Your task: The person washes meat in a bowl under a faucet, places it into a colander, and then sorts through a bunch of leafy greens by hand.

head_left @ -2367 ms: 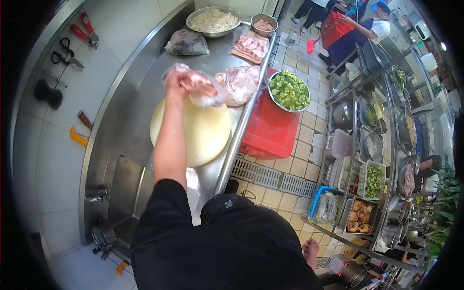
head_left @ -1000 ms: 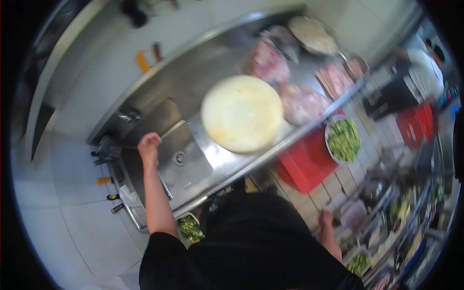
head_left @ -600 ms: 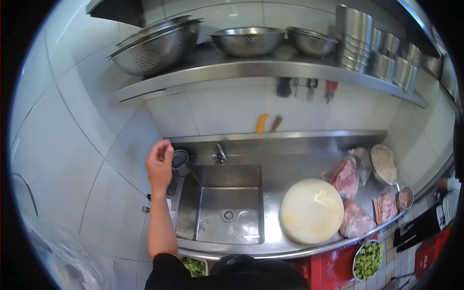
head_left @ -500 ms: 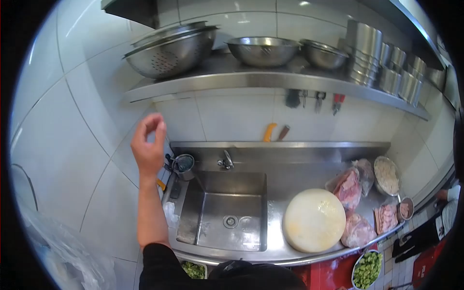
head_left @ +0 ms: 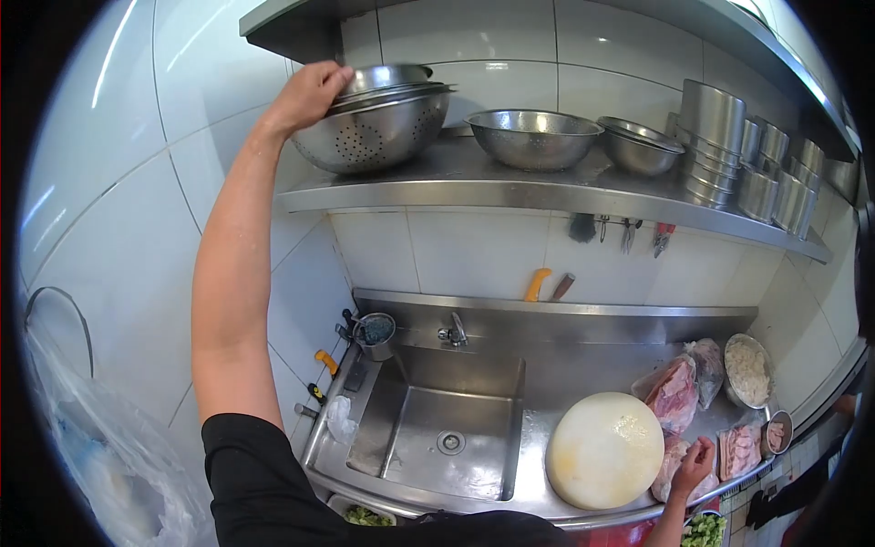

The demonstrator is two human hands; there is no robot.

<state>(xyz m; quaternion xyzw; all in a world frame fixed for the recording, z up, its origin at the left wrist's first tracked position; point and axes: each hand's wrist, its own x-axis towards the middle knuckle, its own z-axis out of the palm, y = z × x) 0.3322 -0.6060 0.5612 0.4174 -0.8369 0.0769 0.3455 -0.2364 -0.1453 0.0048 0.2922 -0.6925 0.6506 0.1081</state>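
Note:
At the left end of the upper shelf, my left hand (head_left: 314, 94) grips the edge of a small metal bowl (head_left: 390, 78) on top of the stacked colanders (head_left: 365, 137). The fingertips are partly hidden behind the rim. My right hand (head_left: 694, 467) is low at the right, its fingers curled and nothing visible in them. It is over a bag of meat (head_left: 673, 454), beside the round white cutting board (head_left: 606, 451) and the pink meat pieces (head_left: 739, 450).
Below the shelf (head_left: 510, 193) is a metal sink (head_left: 447, 428) with a tap (head_left: 453, 330). More bowls (head_left: 535, 139) and metal containers (head_left: 711, 128) line the shelf. Bagged meat (head_left: 674, 394) and a bowl (head_left: 749, 369) stand at the right. A co-worker's dark-clothed leg (head_left: 793, 492) shows beyond.
My left hand has risen from beside the wall to the bowl on the shelf and closed on it. My right hand has come into view at the lower right. The view has tilted upward.

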